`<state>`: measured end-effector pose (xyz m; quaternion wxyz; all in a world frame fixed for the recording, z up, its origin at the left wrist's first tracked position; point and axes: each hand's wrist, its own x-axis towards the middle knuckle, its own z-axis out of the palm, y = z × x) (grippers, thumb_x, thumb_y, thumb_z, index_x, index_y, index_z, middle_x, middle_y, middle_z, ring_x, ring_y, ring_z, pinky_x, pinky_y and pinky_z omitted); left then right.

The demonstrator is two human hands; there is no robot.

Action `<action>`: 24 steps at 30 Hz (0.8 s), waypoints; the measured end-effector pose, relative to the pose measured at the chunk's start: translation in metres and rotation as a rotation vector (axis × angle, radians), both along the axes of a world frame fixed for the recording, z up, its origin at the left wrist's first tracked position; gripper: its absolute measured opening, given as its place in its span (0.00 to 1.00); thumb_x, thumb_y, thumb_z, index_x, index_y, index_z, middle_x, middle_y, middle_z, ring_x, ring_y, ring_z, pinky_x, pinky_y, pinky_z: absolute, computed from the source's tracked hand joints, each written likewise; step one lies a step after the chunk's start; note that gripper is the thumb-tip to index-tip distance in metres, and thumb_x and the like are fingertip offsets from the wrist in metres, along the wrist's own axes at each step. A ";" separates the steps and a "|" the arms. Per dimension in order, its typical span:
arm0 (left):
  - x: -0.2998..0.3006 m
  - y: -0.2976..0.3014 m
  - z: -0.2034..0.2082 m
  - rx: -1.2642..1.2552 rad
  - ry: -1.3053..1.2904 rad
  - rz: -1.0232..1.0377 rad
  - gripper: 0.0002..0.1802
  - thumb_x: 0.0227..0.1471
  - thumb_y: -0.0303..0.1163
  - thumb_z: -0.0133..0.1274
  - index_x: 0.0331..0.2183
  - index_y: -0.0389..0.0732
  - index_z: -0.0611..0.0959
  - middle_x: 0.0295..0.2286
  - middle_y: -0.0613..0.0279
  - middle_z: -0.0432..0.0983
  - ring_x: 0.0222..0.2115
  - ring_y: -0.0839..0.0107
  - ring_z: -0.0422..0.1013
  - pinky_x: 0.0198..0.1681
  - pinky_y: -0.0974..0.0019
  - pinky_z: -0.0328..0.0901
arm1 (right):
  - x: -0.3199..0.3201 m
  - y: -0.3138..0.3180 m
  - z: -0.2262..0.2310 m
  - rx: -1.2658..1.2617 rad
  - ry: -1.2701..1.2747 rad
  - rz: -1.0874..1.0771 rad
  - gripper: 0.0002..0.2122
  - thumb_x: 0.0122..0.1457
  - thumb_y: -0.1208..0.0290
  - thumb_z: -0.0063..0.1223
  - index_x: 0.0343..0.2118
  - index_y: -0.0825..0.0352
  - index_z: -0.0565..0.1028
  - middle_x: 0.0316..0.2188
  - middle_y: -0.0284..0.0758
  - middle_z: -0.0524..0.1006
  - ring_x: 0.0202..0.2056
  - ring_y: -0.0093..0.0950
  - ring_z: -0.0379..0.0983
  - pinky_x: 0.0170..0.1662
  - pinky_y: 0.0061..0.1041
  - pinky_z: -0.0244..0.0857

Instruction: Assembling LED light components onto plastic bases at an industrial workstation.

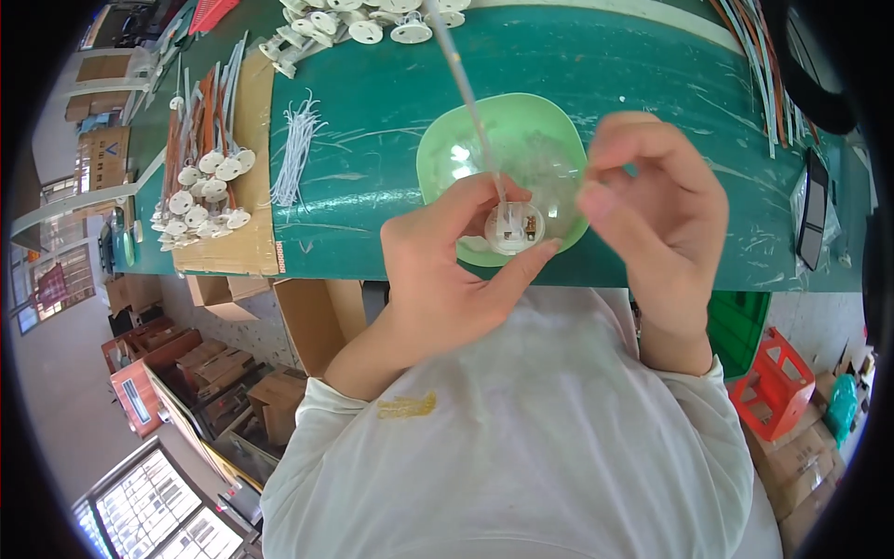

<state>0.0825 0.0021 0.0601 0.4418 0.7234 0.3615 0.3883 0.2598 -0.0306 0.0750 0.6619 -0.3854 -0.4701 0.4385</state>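
Over the bowl, my left hand [456,265] grips a small round white plastic fitting [514,229] between thumb and fingers. Its open face is turned up and shows small metal parts inside. A pale, thin tube or cable [463,82] rises from the fitting toward the far edge of the table. My right hand [663,210] is held up just right of the bowl, apart from the fitting. Its thumb and forefinger are drawn together in a pinch; anything between them is too small to make out. Beneath both hands sits a light green plastic bowl [447,140] with small contents blurred inside.
Left on the green table [363,200] lie a bundle of white wires [297,154] and, on cardboard [256,168], several white round fittings [209,186] with cables. More fittings [363,28] are heaped at the far side. A phone [813,210] and cables [759,65] lie right.
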 end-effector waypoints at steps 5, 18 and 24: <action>0.002 -0.002 0.000 0.048 0.056 -0.014 0.21 0.36 0.25 0.68 0.35 0.34 0.79 0.23 0.54 0.78 0.24 0.67 0.78 0.27 0.71 0.71 | -0.014 0.004 -0.001 -0.067 0.022 0.087 0.12 0.50 0.86 0.55 0.39 0.73 0.71 0.41 0.35 0.67 0.41 0.22 0.63 0.41 0.20 0.59; 0.001 0.000 -0.002 0.130 0.068 0.030 0.21 0.34 0.26 0.69 0.34 0.36 0.79 0.22 0.56 0.77 0.21 0.65 0.76 0.24 0.71 0.68 | -0.018 0.000 -0.014 -0.278 0.005 0.109 0.11 0.50 0.82 0.61 0.37 0.70 0.74 0.41 0.32 0.69 0.41 0.20 0.67 0.36 0.19 0.64; 0.001 0.001 -0.003 0.175 0.074 0.031 0.21 0.33 0.25 0.69 0.34 0.36 0.79 0.22 0.57 0.77 0.20 0.66 0.75 0.24 0.71 0.68 | -0.021 0.001 -0.019 -0.269 0.001 0.074 0.09 0.50 0.77 0.64 0.34 0.68 0.77 0.38 0.29 0.71 0.37 0.17 0.68 0.32 0.18 0.61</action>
